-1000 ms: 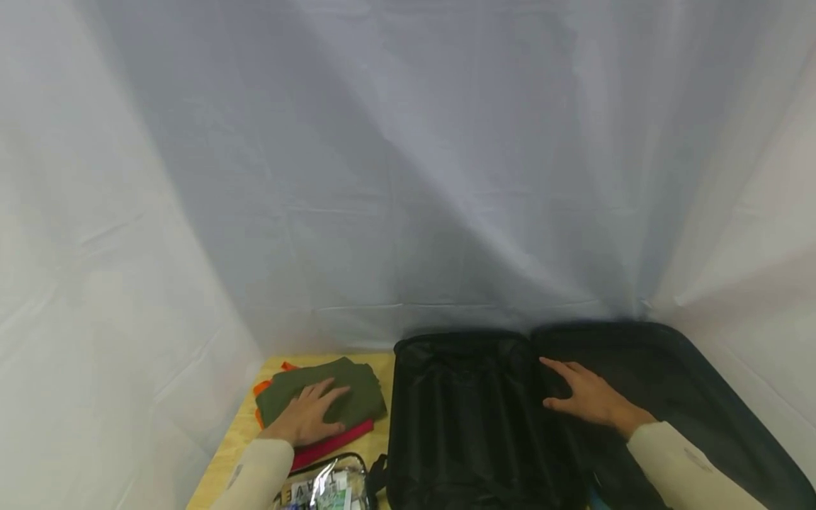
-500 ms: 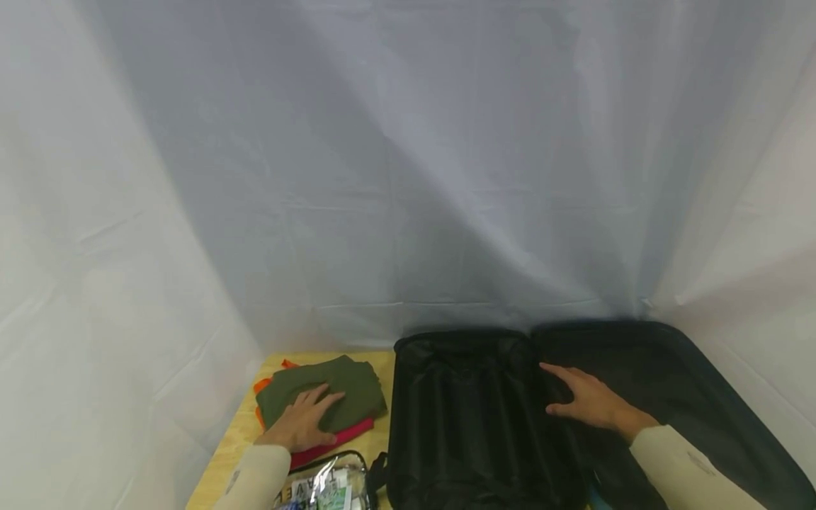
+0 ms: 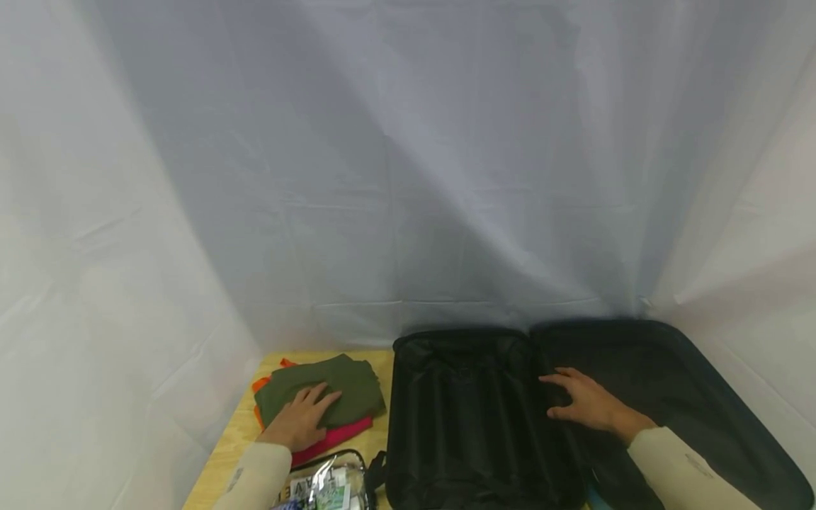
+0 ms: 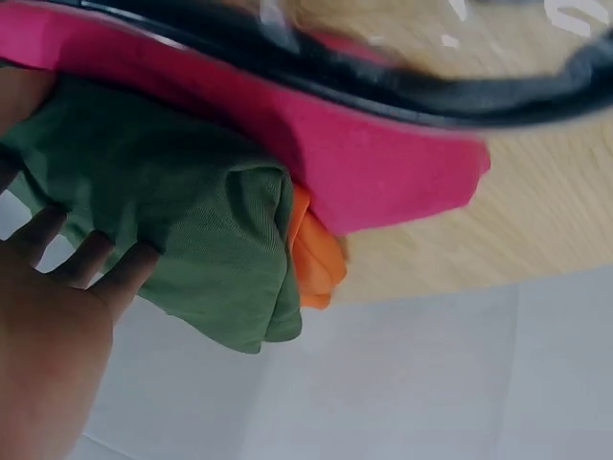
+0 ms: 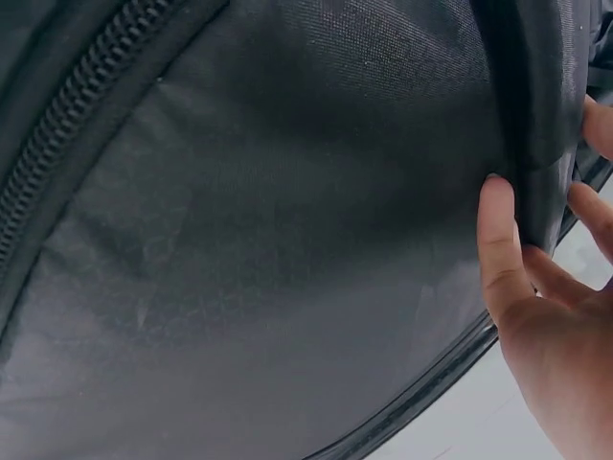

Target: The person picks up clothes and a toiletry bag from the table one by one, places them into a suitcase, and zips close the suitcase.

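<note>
Green cloth (image 3: 321, 388), folded, tops a small stack at about nine o'clock from the open black suitcase (image 3: 472, 418), with a pink piece (image 3: 344, 433) under it and an orange one (image 3: 261, 386) showing at the far edge; the stack sits on a pale wooden table (image 3: 232, 443), just beside the case; the left hand (image 3: 299, 421) lies flat on the green cloth, fingers (image 4: 91, 261) straight and slightly spread, pressing down rather than pinching, which likely keeps the folds from springing open; the right hand (image 3: 589, 405) rests inside the case near its middle hinge, at roughly three o'clock from the left one, fingers loosely spread and the thumb (image 5: 503, 240) laid along a dark seam of the lining, seemingly to hold the case steady and flat; a clear zip pouch (image 3: 328, 485) with printed packets sits at six o'clock from the stack, touching the pink piece; white sheeting (image 3: 382, 177) hangs behind and to both sides; both sleeves are cream-coloured.
</note>
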